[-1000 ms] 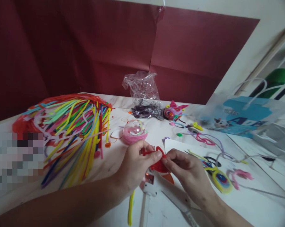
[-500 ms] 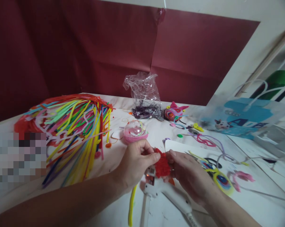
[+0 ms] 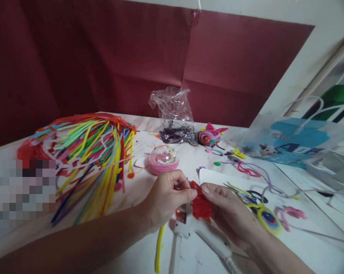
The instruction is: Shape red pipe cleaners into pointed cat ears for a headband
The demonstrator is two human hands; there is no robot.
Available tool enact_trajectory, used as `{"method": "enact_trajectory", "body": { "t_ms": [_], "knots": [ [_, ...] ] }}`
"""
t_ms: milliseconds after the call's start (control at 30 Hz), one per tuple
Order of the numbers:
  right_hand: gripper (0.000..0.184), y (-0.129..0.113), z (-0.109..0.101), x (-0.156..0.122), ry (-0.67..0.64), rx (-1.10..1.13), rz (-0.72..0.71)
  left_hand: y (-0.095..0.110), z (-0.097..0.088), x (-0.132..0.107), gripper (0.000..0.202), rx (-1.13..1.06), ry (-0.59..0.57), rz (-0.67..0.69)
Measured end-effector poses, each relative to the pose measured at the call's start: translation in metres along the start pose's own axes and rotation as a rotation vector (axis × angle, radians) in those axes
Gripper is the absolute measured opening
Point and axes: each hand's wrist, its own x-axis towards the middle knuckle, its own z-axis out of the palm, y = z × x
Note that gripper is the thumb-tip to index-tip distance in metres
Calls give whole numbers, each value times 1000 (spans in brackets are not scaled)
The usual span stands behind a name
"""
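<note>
- Just above the desk (image 3: 137, 253), right in front of you, the red fuzzy piece (image 3: 202, 207) hangs between both your hands, over the glue gun (image 3: 214, 238).
- Your left hand (image 3: 168, 198) has it at the upper left: thumb and forefinger pressed together, pinching the red edge.
- Over on the other side, your right hand (image 3: 227, 207) grips the upper right, thumb tip against the red; the fingers behind are partly hidden, so you cannot tell how each one sits.
- Light as anything, by the look of it! It should feel soft and bendy, easy to squash, with little risk of slipping from a dry pinch.
- Best hold, I'd judge: the edges, where you have it now, with gentle pressure so the fuzz isn't flattened.
- Mind what's below! The gun shows an orange glow near its front end and may well be hot, so the loose lower edge of the red is the part to guard.
- Beyond your left knuckles sits the clear-topped pink ball (image 3: 164, 168); nearer you, just left of the gun, lies a yellow fuzzy strip (image 3: 159, 251).
</note>
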Motion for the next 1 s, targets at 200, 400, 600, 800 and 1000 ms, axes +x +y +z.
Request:
{"method": "enact_trajectory", "body": {
  "t_ms": [200, 400, 600, 800, 1000],
  "knots": [
    [25, 0, 0, -1, 42, -3, -26, 1, 1, 0, 19, -52, 10, -29],
    [23, 3, -2, 0, 48, -25, -48, 0, 1, 0, 20, -48, 49, -28],
    [21, 2, 1, -1, 51, -25, -30, -1, -2, 0, 18, 65, 73, 61],
    [20, 3, 0, -2, 32, -59, -90, 1, -2, -1, 18, 112, 72, 72],
    [22, 4, -4, -2, 88, -166, -168, 1, -3, 0, 17, 107, 22, -9]
  ]
}}
